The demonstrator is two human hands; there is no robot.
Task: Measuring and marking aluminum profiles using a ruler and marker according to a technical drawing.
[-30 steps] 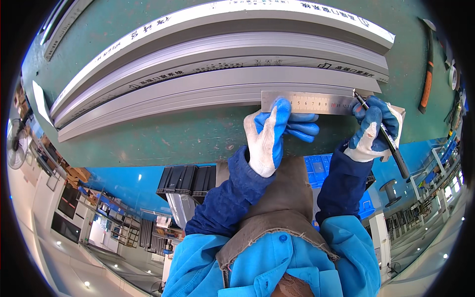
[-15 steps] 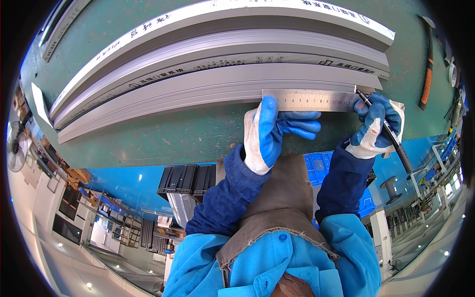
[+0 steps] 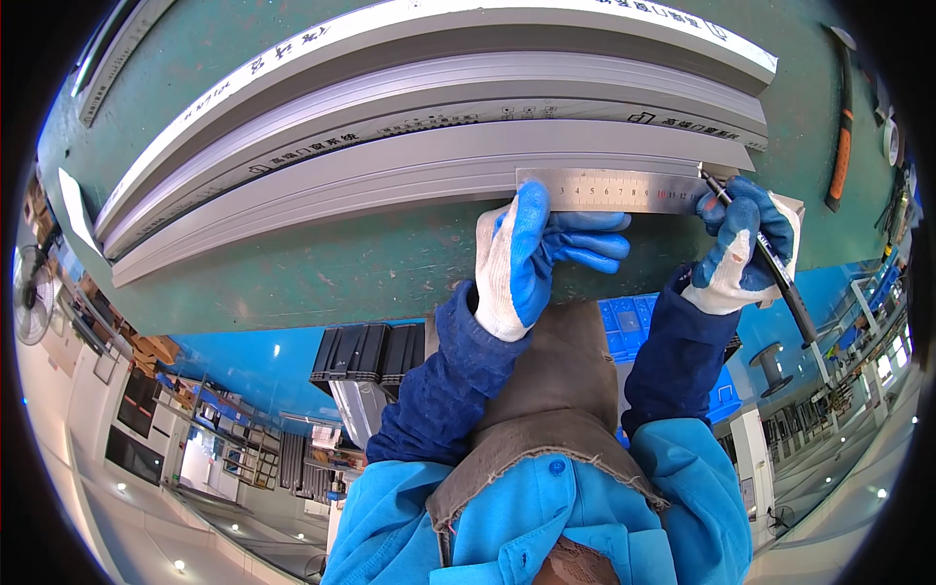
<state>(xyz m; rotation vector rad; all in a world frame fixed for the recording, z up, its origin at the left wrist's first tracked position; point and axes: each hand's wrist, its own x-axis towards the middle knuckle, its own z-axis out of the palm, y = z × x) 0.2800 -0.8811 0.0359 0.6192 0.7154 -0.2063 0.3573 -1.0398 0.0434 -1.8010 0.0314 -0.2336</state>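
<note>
My left hand (image 3: 515,261), in a blue-and-white work glove, grips a steel ruler (image 3: 595,191) near its left end. The thumb presses on top, with the fingers curled below. The ruler lies along the near edge of a grey metal profile (image 3: 409,180). My right hand (image 3: 749,246), gloved alike, closes round a black marker pen (image 3: 786,285). Its tip points up-left at the profile's right end, beside the ruler's right end. Whether my right fingers also pinch the ruler is hidden.
Behind the near profile lie another grey profile (image 3: 487,83) and a white-filmed one (image 3: 341,37) on the green worktable (image 3: 322,268). A hammer with an orange-and-black handle (image 3: 839,161) lies at the right, near a tape roll (image 3: 891,144). Black crates (image 3: 349,356) stand below the table's near edge.
The ruler and my left hand have shifted very slightly away from me. The marker tip stays by the ruler's right end, and both grips look unchanged.
</note>
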